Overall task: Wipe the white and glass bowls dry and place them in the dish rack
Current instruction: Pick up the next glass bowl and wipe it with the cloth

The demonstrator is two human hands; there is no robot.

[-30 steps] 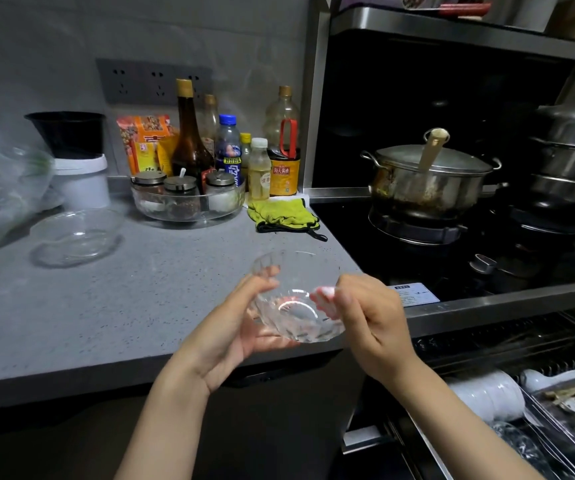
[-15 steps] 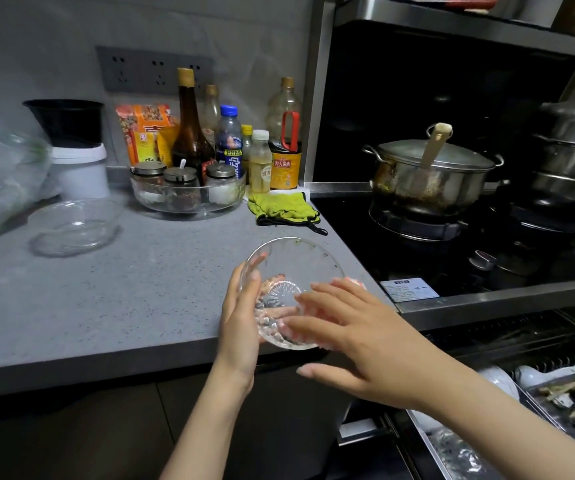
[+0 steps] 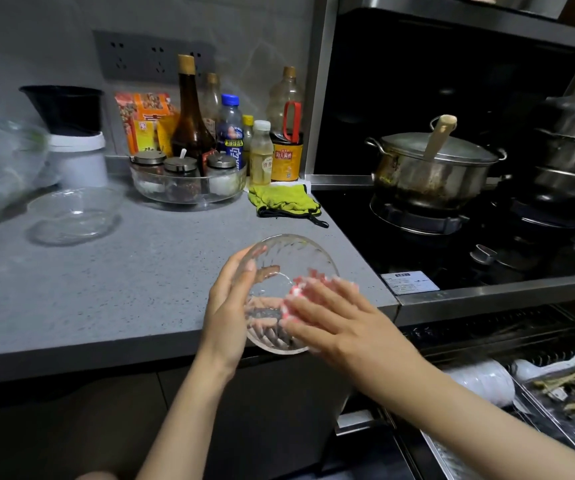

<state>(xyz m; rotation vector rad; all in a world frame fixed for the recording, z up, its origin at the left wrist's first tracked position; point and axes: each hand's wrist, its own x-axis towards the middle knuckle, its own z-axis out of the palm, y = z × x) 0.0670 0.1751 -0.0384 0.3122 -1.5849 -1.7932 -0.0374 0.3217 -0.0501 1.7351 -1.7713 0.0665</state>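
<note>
The cut-glass bowl (image 3: 293, 254) is held in the air just over the front edge of the grey countertop (image 3: 106, 289), tipped up so its mouth faces the person. The left hand (image 3: 227, 306) cups it from the left, thumb at the rim and fingers curled round the back wall, where they show through the glass. The right hand (image 3: 338, 320) reaches in from the right with fingers straight and close together, pressing a small pink-and-white cloth (image 3: 296, 289) flat against the inside near the base. The step in hand looks like drying the interior. To do it well, the flat fingers should sweep the cloth round the ribbed wall while the left hand turns the bowl, and the grip should stay firm because wet patterned glass is likely to be slippery. The outside and rim would want a pass too. Below and to the right of the right hand is a pull-out dish rack (image 3: 556, 434), with what seems to be a white bowl (image 3: 483, 379) already lying in it. Far to the left of the left hand, a smooth glass bowl (image 3: 75, 214) sits on the counter. Beyond both hands lies a folded green cloth (image 3: 284, 199).
</note>
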